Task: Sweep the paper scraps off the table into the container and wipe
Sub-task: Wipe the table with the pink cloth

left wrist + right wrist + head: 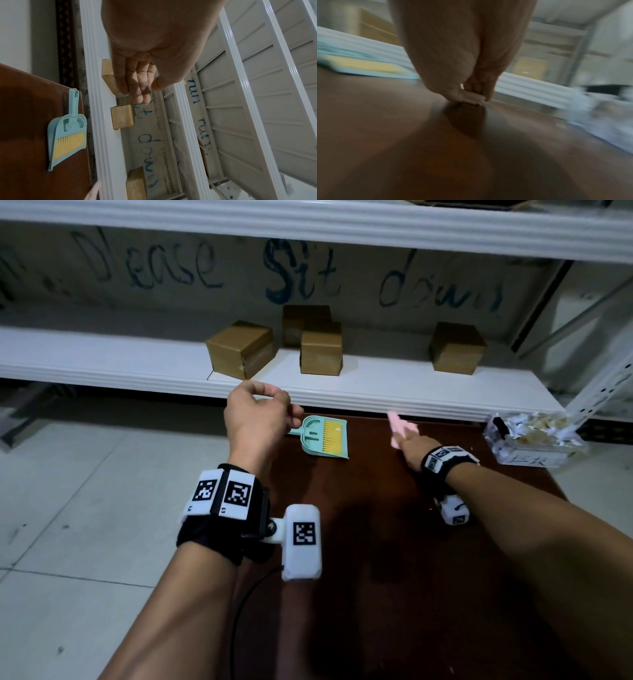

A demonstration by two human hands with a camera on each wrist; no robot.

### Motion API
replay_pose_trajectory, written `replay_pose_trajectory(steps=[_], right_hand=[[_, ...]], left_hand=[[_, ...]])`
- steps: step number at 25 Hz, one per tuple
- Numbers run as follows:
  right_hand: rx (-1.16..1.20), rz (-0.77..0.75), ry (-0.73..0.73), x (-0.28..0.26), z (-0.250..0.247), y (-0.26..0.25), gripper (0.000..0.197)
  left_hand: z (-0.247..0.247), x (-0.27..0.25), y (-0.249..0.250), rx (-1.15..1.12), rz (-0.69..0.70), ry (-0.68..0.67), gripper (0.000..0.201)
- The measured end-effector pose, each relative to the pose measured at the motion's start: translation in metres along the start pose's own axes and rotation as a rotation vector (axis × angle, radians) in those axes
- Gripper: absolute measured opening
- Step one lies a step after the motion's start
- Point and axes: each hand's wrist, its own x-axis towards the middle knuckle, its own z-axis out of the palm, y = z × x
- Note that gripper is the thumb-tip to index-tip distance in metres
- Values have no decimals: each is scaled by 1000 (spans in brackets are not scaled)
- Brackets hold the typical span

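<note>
Head view: your right hand is pinching a pink cloth at centre right; your left hand is hovering loosely curled, holding nothing.

The near and middle of the brown table are left bare, so wide room is given there. At the far edge, passage is narrowed by a dustpan with a brush lying in it at the left and a clear container of paper scraps at the right corner; a gap is left between them. Reach beyond is blocked by a white shelf overhanging the far edge, with cardboard boxes on it.
</note>
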Motion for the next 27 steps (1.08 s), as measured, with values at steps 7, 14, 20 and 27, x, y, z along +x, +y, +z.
replay_pose_trajectory(steps=[7,14,20,27], right_hand=[[134,461,167,-5,2,114,73],[117,533,158,-45,-6,106,79],[12,329,45,-83,-7,71,81],[-55,-67,-129,-101,13,-54,98]], left_hand=[[9,-3,-1,27,8,-34,3],[7,-8,3,29,0,-65,4],[-2,-11,9,35,-1,-86,2],[-14,-24,20,21,-6,-79,11]])
